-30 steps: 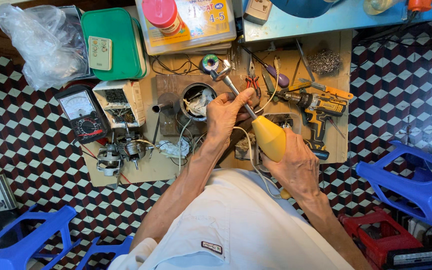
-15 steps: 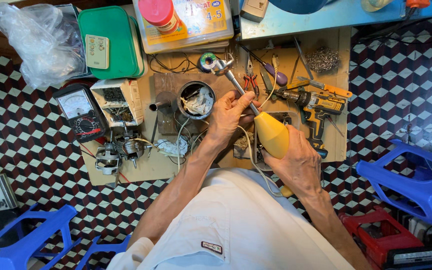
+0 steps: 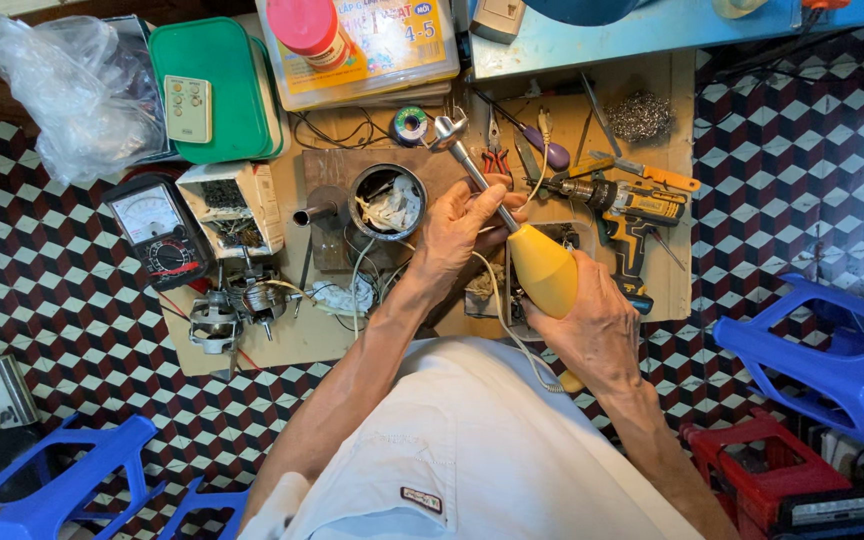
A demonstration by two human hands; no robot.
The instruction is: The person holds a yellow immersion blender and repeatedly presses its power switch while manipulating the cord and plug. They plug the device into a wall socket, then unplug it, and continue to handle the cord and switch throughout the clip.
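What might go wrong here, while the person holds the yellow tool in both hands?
1. The white cord trails under the right hand and may snag.
2. The tool's metal head hangs above the solder spool and may knock it.
3. The left hand grips the thin shaft, so it may slip.

The hand blender has a bulbous yellow body that tapers toward a slim, bright metal shaft. It lies tilted, the yellow body low and to the right, the shaft running up and to the left to a small curved metal head that sits above the bench among loose tools. A pale cord leaves the yellow body's lower end and loops down across the white shirt. The right hand wraps the yellow body; the left hand closes around the shaft where it meets the body.
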